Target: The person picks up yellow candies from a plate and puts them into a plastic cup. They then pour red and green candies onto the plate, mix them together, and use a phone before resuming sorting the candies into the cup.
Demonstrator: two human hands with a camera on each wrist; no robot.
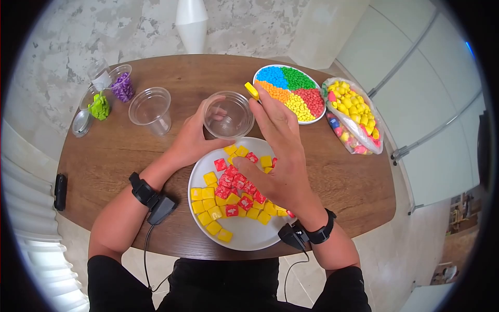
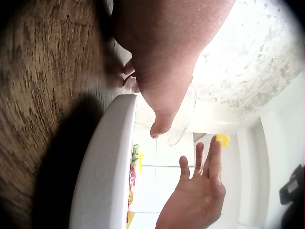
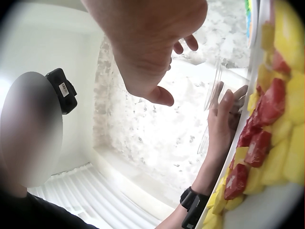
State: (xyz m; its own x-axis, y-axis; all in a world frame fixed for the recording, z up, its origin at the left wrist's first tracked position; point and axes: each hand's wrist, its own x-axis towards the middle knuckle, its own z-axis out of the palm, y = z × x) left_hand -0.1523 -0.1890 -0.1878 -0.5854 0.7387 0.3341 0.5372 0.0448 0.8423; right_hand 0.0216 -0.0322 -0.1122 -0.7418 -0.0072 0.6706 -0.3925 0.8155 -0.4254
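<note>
My left hand [image 1: 188,136] grips a clear plastic cup [image 1: 240,126] around its side, just beyond the far rim of the white plate [image 1: 244,240]. No candy shows inside the cup. Raised to the right of the cup, my right hand [image 1: 285,161] holds one yellow square candy [image 1: 251,91] at its fingertips, its thumb spread away from it. That candy also shows in the left wrist view, at the tips of the extended fingers. On the plate lie several yellow candies [image 1: 213,213] and red wrapped candies [image 1: 238,181], partly hidden under the right hand.
Another clear cup [image 1: 150,104] stands to the left. Farther left are cups with purple pieces [image 1: 122,87] and green pieces [image 1: 99,106]. A dish of color-sorted small candies [image 1: 299,79] and an open bag of candies [image 1: 355,112] sit at the right of the wooden table [image 1: 343,192].
</note>
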